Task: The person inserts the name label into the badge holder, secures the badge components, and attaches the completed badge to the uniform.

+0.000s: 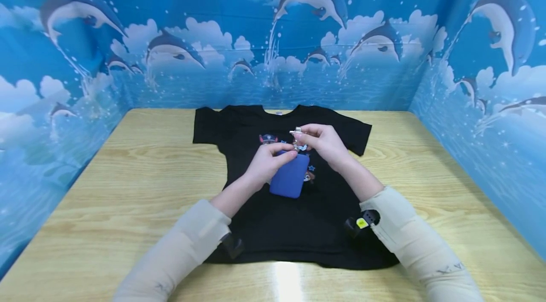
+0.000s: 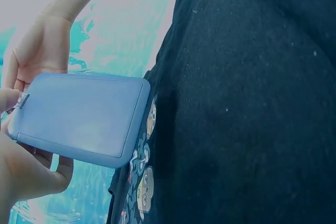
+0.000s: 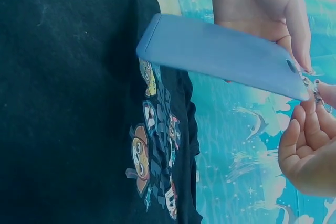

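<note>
A blue, flat, rounded card holder (image 1: 290,176) hangs above a black T-shirt (image 1: 273,231). At its top, my left hand (image 1: 264,164) pinches the metal keychain (image 1: 302,147) by the slot between thumb and index finger. My right hand (image 1: 326,143) pinches the keychain's silvery upper part just above and to the right. In the left wrist view the card holder (image 2: 84,116) shows its broad face, with a small slot at the chain end. The right wrist view shows the chain links (image 3: 317,95) between both hands' fingertips; the fingers partly hide them.
The T-shirt lies spread on a wooden table (image 1: 141,183), its neck at the far side, with cartoon characters (image 3: 140,156) printed on its chest. A blue dolphin-print curtain (image 1: 239,79) surrounds the table at the back and both sides.
</note>
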{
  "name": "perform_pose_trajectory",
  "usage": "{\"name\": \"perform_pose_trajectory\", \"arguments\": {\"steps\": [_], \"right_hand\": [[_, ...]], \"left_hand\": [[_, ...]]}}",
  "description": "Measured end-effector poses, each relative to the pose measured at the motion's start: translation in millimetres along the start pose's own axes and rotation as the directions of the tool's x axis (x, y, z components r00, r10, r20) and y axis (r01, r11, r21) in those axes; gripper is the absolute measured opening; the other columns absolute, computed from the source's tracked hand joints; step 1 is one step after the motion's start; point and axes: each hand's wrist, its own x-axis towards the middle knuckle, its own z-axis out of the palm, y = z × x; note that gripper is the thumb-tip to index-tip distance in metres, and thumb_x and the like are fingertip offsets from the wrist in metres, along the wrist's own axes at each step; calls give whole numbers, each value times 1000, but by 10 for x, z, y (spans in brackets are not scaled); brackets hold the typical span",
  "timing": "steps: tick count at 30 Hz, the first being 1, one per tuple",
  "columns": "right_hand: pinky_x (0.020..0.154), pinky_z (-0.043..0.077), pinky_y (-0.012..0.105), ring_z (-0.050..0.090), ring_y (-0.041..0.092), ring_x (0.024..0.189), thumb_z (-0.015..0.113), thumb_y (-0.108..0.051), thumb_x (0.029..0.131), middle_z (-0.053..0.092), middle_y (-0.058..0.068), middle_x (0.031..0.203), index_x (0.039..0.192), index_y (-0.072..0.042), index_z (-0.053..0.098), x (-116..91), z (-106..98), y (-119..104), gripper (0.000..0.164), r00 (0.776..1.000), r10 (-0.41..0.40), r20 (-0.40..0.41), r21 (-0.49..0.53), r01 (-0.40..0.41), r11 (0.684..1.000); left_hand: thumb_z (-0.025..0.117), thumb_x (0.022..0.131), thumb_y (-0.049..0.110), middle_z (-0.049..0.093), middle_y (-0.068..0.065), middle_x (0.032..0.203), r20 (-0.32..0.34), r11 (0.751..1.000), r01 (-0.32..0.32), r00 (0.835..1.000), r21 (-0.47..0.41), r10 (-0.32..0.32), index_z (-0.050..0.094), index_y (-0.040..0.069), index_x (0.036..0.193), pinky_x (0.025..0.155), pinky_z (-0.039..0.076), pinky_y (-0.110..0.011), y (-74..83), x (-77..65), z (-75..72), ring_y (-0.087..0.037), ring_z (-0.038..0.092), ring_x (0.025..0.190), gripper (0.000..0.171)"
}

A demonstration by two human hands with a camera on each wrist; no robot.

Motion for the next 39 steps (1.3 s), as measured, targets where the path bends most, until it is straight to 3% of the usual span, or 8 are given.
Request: {"name": "perform_pose_trajectory", "arguments": {"steps": [4,12,21,29,39], "right_hand": [[69,47,31,54,22,79,59,-20,91,62,5,83,108,5,64,14,-24,2,30,1000,-17,13,-8,17,1000],[69,47,30,55,24,82,59,-20,91,62,4,85,108,4,63,22,-27,-31,30,999,2,36,-24,-1,1000],[79,45,47,56,22,85,60,-24,91,64,8,90,107,2,64,8,-24,0,31,998,34,45,-18,-34,999],[70,46,32,53,31,85,58,-23,91,59,5,82,104,1,65,23,-30,27,28,999,12,42,-8,-12,1000],[69,46,31,53,29,84,58,-22,91,60,6,83,107,6,63,1,-30,6,32,999,18,47,-3,-18,1000]], "left_hand": [[60,90,21,62,-10,113,-23,999,27,999,-31,-28,64,1,113,81,41,-38,13,8,9,-23,52,104,31],[61,90,23,66,-7,105,-73,997,50,996,-58,-54,68,2,105,80,40,-37,11,28,17,-21,54,101,27],[60,90,21,67,-8,101,-93,999,-1,996,-50,-3,68,-2,103,79,39,-33,-24,19,54,-19,56,98,27],[61,89,18,67,-11,95,-166,998,-41,986,-37,34,69,-1,96,71,42,-31,4,9,111,-21,56,90,22],[61,90,20,65,-11,101,-161,999,-32,987,-30,27,68,-3,98,77,43,-38,2,-9,122,-24,54,95,25]]}}
